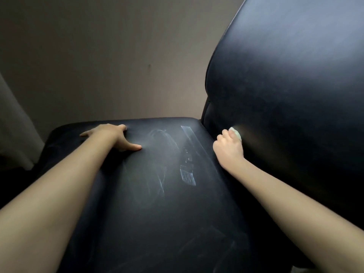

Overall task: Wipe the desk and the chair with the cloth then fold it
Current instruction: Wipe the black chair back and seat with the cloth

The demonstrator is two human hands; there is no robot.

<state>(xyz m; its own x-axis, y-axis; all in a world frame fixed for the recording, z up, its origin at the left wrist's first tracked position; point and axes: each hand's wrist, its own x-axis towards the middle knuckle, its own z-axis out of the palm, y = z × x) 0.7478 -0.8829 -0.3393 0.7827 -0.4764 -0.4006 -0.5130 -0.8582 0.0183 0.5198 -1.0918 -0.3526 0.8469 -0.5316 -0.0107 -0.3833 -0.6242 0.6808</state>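
head view: cloth point(236, 133) is a small pale wad, judged soft and light. it will likely crumple and skid on slick leather, so best held bunched in the fist with pressure behind it. right hand point(228, 148) has its fingers curled round it, pressing it on the lower chair backrest point(295, 75). left hand point(116, 136) lies flat with fingers spread on the chair seat point(157, 194) and holds nothing.

Chair point(285, 85): smooth blk leather-look, slight sheen
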